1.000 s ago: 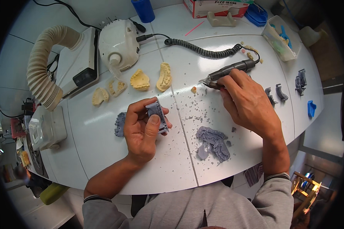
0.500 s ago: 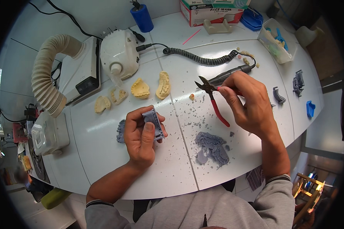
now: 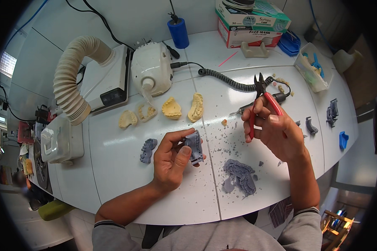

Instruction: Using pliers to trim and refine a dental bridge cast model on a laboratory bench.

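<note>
My left hand (image 3: 169, 164) grips a grey dental model (image 3: 196, 142) between thumb and fingers, with its toothed side up. Red-handled side cutters (image 3: 261, 85) are in my right hand (image 3: 285, 133), their dark jaws pointing away from me and slightly parted. The fingers curl about the spread handles. Left of my left hand, another grey dental model (image 3: 146, 151) lies on the table. A heap of grey crumbled material (image 3: 240, 178) lies nearer me, between my forearms, with scattered chips beyond it.
Yellow dental casts (image 3: 171, 108) stand beyond my left hand. Behind my right hand lies a rotary handpiece (image 3: 279, 97), its coiled cord (image 3: 230, 81) running to a white control unit (image 3: 152, 69). A ribbed hose (image 3: 69, 79) arches at left. Grey pieces (image 3: 311, 125) and a plastic tub (image 3: 313, 69) are at right.
The side cutters have swung upright in my right hand, whose fingers have shifted onto the handles. My left hand still holds the model, moved slightly right. The whole view has shifted.
</note>
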Demonstrator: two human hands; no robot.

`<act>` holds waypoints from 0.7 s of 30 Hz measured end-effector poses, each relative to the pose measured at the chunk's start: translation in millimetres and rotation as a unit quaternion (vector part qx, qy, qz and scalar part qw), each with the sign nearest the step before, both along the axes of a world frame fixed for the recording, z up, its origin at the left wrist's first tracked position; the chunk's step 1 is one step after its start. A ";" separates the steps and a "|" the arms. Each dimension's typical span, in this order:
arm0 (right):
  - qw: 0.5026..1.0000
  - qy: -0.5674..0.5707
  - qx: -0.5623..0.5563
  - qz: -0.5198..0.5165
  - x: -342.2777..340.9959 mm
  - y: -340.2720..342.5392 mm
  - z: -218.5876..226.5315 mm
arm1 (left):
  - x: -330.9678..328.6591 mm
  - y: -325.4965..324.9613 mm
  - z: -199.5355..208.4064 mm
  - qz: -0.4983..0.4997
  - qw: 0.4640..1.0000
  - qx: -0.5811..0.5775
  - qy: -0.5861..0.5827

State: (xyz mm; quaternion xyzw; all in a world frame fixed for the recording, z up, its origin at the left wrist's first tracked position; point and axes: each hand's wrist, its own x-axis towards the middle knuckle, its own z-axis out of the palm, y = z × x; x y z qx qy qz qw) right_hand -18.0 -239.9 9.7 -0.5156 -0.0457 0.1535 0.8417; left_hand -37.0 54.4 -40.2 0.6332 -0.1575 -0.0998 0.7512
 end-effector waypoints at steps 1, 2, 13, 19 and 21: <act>0.987 -0.066 -0.148 -0.006 -2.9 1.7 5.3 | 0.7 1.0 -3.7 -0.001 0.999 0.026 -0.026; 0.948 -0.129 -0.291 -0.011 -4.8 1.7 8.5 | 1.4 0.9 -4.8 -0.001 0.997 0.052 -0.051; 0.609 -0.407 -0.679 -0.060 -16.6 21.8 17.8 | 0.7 -0.1 9.2 -0.018 0.999 0.030 0.025; 0.533 -0.465 -0.698 -0.113 -19.7 28.9 9.5 | 0.8 -1.5 11.1 -0.022 0.998 0.056 -0.009; 0.501 -0.482 -0.711 -0.111 -19.2 29.7 7.8 | 3.3 2.3 9.5 -0.018 0.998 0.056 -0.008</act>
